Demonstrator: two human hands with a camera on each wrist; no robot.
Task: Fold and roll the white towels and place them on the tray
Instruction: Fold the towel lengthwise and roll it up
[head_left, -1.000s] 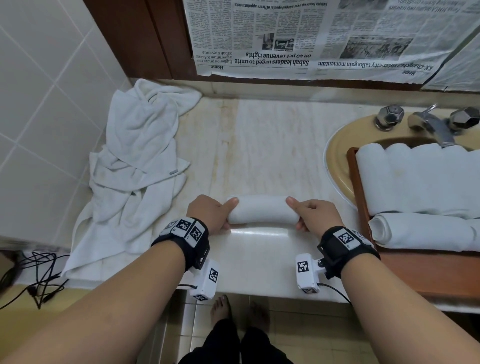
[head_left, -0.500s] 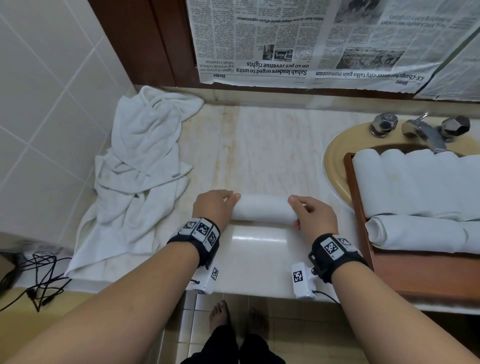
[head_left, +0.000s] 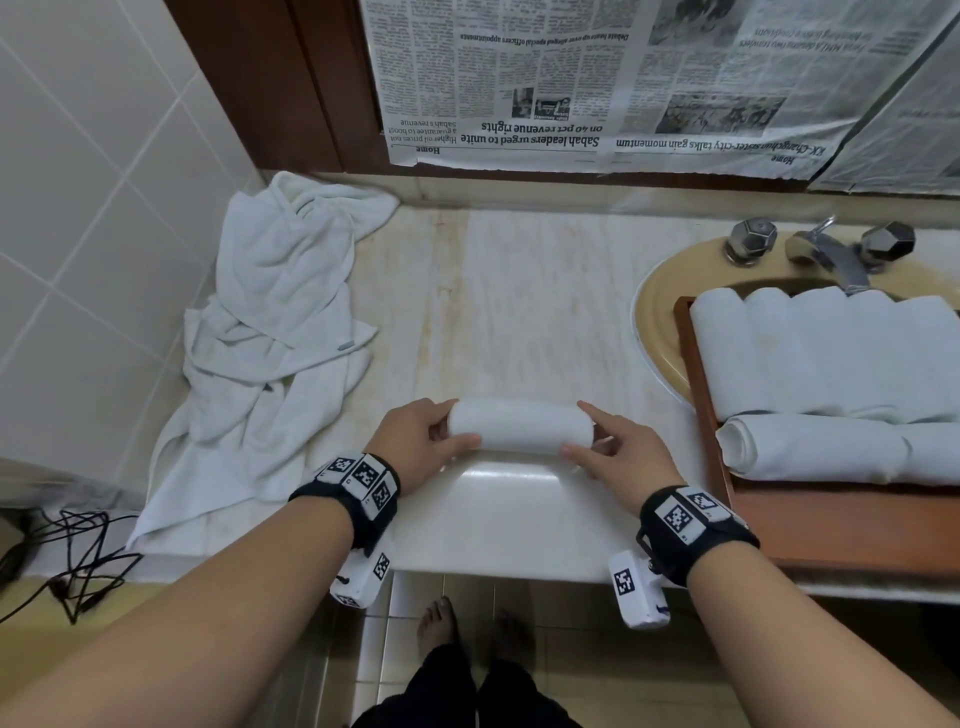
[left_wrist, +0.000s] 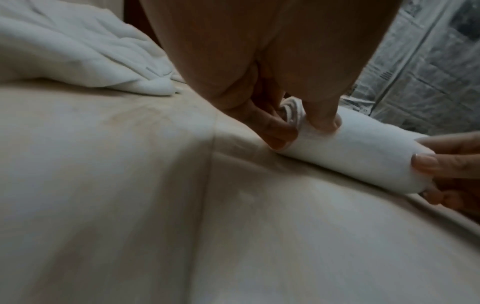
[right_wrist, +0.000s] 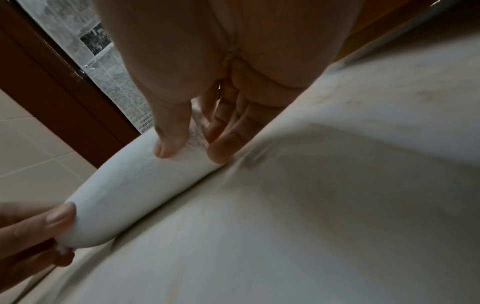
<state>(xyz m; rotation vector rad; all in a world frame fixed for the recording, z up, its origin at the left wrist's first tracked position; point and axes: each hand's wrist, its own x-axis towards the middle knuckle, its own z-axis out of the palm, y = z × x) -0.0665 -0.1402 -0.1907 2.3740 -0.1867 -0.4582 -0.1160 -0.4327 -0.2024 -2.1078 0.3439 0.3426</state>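
A white towel (head_left: 519, 431) lies half rolled on the counter, its flat unrolled part (head_left: 545, 291) stretching toward the wall. My left hand (head_left: 423, 441) grips the roll's left end (left_wrist: 306, 131), thumb on top and fingers curled at the end. My right hand (head_left: 613, 452) holds the right end (right_wrist: 182, 156) between thumb and fingers. The roll (left_wrist: 363, 152) shows in both wrist views (right_wrist: 130, 195). A wooden tray (head_left: 831, 525) on the right carries several rolled white towels (head_left: 831, 358).
A heap of loose white towels (head_left: 270, 353) lies at the counter's left by the tiled wall. The tray rests across a yellow basin (head_left: 660, 306) with a chrome tap (head_left: 831, 254). Newspaper (head_left: 623, 78) covers the wall behind. Black cables (head_left: 62, 561) hang at the left.
Both hands have rolled the towel a little farther from the counter's front edge toward the wall. The thumbs have shifted round the ends of the roll.
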